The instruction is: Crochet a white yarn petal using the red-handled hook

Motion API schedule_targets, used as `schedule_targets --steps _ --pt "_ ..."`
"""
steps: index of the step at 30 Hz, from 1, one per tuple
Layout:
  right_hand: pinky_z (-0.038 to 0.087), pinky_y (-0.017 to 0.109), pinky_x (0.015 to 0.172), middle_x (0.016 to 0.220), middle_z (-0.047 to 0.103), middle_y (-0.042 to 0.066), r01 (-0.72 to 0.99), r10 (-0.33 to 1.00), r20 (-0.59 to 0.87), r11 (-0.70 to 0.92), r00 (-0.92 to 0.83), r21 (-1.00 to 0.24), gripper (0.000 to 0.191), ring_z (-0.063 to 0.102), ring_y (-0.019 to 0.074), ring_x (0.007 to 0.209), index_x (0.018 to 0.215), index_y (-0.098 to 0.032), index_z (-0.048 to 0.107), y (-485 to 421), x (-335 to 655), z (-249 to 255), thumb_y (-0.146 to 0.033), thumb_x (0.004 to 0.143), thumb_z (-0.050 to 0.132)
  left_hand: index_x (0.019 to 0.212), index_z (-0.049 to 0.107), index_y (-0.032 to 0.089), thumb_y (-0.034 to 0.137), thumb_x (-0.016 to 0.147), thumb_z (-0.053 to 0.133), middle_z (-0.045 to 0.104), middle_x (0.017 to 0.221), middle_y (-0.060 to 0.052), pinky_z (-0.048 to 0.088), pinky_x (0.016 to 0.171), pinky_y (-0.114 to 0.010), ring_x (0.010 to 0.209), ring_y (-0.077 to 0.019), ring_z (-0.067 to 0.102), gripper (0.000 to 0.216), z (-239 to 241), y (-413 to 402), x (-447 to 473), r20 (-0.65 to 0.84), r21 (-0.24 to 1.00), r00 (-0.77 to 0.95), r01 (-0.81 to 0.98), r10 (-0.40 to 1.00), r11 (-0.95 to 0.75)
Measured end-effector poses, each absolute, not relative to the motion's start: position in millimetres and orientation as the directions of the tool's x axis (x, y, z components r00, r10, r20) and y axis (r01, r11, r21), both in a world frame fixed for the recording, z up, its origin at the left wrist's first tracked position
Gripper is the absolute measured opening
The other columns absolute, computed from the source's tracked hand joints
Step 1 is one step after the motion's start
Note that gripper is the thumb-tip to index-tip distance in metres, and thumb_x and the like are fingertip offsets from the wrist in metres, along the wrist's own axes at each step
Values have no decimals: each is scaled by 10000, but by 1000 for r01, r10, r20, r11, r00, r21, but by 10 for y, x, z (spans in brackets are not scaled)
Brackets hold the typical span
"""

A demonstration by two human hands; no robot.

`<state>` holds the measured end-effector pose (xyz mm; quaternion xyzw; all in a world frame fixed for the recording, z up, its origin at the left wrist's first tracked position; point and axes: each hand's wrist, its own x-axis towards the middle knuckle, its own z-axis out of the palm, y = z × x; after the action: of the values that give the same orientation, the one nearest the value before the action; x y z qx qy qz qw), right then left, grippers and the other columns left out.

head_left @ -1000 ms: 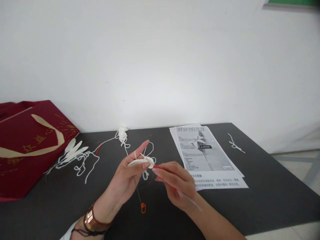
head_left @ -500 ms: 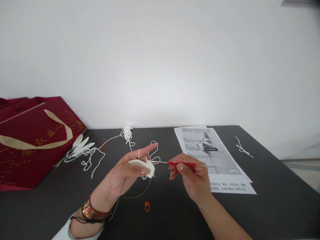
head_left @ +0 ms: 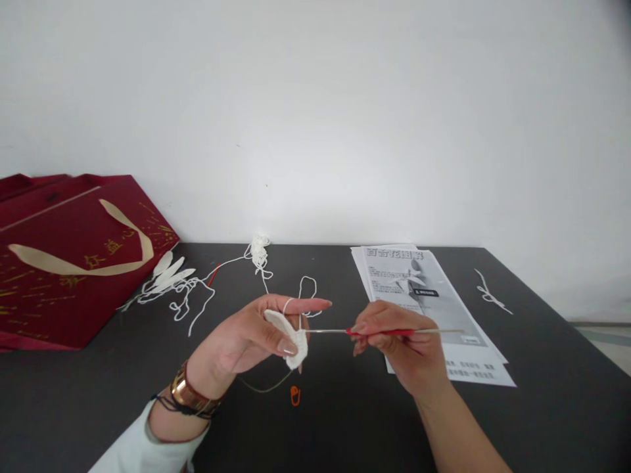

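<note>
My left hand (head_left: 263,335) pinches a small white crochet piece (head_left: 296,348) between thumb and fingers, its index finger stretched out to the right. White yarn loops round that index finger and runs to the piece. A thin wire or thread hangs in a curve below the hand. In my right hand (head_left: 401,341) is a crochet hook (head_left: 389,332) with a red grip, held level like a pen. The hook's metal tip meets the right edge of the crochet piece; the exact stitch is too small to make out. An orange stitch marker (head_left: 294,395) lies on the table beneath.
A dark red gift bag (head_left: 73,289) lies at the left, with white crocheted petals (head_left: 170,274) and a red stick (head_left: 214,274) beside it. A yarn bundle (head_left: 259,251) sits by the wall. Printed sheets (head_left: 453,315) and a tied yarn scrap (head_left: 488,295) lie right on the black table (head_left: 345,427).
My hands have shifted slightly right in view. The crochet piece has tilted more upright, and the left index finger now points level. The hook still touches the piece.
</note>
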<state>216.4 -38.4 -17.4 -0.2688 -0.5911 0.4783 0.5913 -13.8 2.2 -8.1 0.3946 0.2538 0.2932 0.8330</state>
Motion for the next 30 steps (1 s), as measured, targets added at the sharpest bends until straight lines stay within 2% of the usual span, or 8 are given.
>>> schedule_targets --steps 4,7,10,13,17,22,27,30 --pt "553 286 480 746 697 67 -300 902 399 340 -166 -892 86 650 170 571 848 -216 771 -374 2180 -197 -263 809 710 1104 732 156 56 528 675 593 600 -2 342 511 -255 574 -154 514 587 -88 41 -168 -206 845 735 -200 646 496" --pt "547 243 446 673 690 48 -410 945 301 225 -130 -884 101 637 144 517 796 -193 768 -346 2135 -218 -287 782 734 1099 737 194 84 553 728 606 624 0 335 521 -256 562 -146 507 557 -82 38 -182 -185 901 731 -141 657 410" --pt "522 179 393 557 665 14 -541 992 83 15 -101 -841 153 586 97 413 747 -161 752 -299 2050 -244 -314 748 764 1170 697 255 167 658 760 635 673 -5 349 548 -259 589 -150 518 523 -57 10 -172 -112 977 675 -59 730 205" --pt "505 135 368 503 634 -15 -649 988 -116 -157 -106 -744 188 526 56 364 742 -131 739 -249 1973 -286 -309 710 793 1220 664 270 224 772 708 640 697 -8 396 614 -276 615 -149 524 452 -54 -27 -129 -19 998 596 55 803 -18" --pt "492 86 385 529 640 -23 -746 954 -255 -286 -160 -602 189 528 31 391 744 -114 732 -223 1921 -347 -250 657 831 1291 599 292 223 822 661 638 771 -9 421 645 -276 657 -148 522 478 -130 -63 -28 144 963 497 128 856 -237" --pt "530 111 419 549 648 -11 -756 952 -272 -282 -143 -590 216 552 45 417 788 -93 734 -249 1883 -352 -254 675 822 1346 533 315 178 836 628 652 851 -9 436 673 -261 728 -152 545 536 -250 -82 82 243 930 422 155 873 -334" --pt "542 138 455 566 666 -7 -691 985 -171 -127 -4 -712 214 582 59 448 792 -118 734 -276 1845 -330 -314 723 787 1339 546 286 173 823 630 677 834 -19 436 719 -282 790 -181 566 535 -297 -64 128 280 914 378 174 882 -365" --pt "552 162 492 597 686 5 -607 992 -87 -11 96 -795 203 613 76 477 815 -134 733 -303 1821 -354 -329 764 752 1341 549 247 183 800 647 626 731 5 410 641 -265 663 -151 506 553 -292 -56 167 241 921 297 231 924 -315"
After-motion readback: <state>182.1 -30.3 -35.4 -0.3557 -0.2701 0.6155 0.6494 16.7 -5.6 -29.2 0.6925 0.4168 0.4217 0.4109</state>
